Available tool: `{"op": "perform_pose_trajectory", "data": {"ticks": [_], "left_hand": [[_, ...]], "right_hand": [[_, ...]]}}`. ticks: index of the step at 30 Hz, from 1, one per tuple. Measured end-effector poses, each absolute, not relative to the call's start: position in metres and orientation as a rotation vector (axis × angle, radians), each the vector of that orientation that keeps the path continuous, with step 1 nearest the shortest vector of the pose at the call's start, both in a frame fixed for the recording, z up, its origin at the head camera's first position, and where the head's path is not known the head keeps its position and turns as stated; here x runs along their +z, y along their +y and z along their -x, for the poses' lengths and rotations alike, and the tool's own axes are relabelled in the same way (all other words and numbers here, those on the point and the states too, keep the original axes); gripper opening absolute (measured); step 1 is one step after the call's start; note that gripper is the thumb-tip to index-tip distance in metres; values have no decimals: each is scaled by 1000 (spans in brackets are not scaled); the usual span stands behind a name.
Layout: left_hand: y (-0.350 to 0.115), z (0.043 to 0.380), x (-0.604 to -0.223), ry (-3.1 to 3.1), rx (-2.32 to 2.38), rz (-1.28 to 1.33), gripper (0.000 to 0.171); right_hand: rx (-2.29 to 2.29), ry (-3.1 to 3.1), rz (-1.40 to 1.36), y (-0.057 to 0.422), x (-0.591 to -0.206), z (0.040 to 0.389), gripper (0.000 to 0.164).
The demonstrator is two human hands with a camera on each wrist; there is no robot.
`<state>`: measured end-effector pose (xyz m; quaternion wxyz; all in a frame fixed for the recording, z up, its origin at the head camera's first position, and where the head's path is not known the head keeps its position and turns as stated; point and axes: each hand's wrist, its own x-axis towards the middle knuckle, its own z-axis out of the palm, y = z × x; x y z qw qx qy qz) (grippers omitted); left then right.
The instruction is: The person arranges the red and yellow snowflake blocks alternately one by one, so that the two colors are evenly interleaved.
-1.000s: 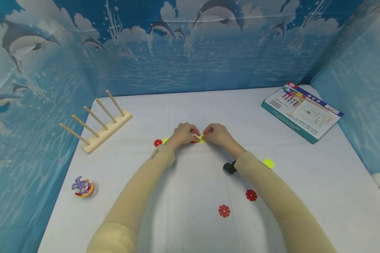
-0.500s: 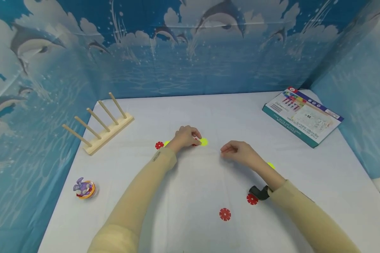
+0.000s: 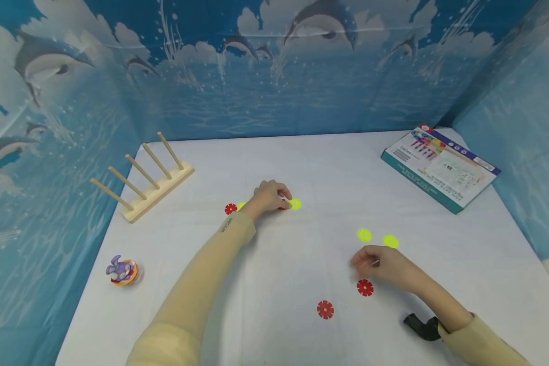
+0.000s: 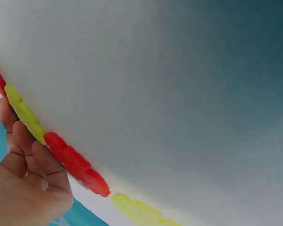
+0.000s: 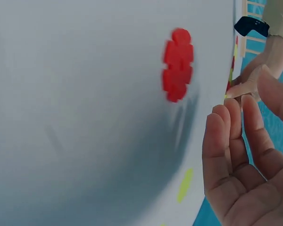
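My left hand [image 3: 270,196] is at a row of flat notched plastic discs, its thumb and fingertips pinching the red disc [image 3: 282,204]. Right of that lies a yellow disc [image 3: 295,204]; past the hand's left side another red disc [image 3: 231,209] and a yellow one [image 3: 241,206] show. In the left wrist view the fingers lie along the row, behind a yellow disc [image 4: 26,113]. My right hand [image 3: 384,264], fingers loosely bent and holding nothing, hovers just beyond a loose red disc [image 3: 365,287]; that disc [image 5: 178,66] appears beside the fingers in the right wrist view.
Two yellow discs [image 3: 364,235] lie beyond the right hand, and another red disc [image 3: 325,309] nearer the front. A wooden peg rack [image 3: 157,193] stands back left, a purple rabbit toy [image 3: 122,271] in front of it. A flat box [image 3: 441,168] lies back right.
My right hand has left the yellow disc at the row's right end and moved right and nearer, over the loose discs. The left hand has stayed at the row.
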<state>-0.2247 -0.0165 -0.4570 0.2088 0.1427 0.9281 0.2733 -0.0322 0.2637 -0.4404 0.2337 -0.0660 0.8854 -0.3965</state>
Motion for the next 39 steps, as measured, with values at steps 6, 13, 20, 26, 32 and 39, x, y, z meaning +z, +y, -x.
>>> {"op": "perform_pose_trajectory", "data": {"ticks": [6,13,20,26,32,39], "left_hand": [[-16,226,-460,2590,765,-398,20],[-16,227,-462,2600,754,-400,20],[-16,224,-459,2596,758,-414,21],[-18,224,-459,2587,767,-406,21],[-17,224,-459,2597,763,-402,21],[-17,223,-460,2606,750,-410,21]], "right_hand": [[-1020,2438,127,267,-451,19,33],[-988,2516,158,267,-456,12,34],[-925,2578,200,265,-459,11,35],[-863,2607,172,260,-457,11,31],[-827,2587,138,258,-455,13,28],[-845,2534,159,261,-454,15,23]]}}
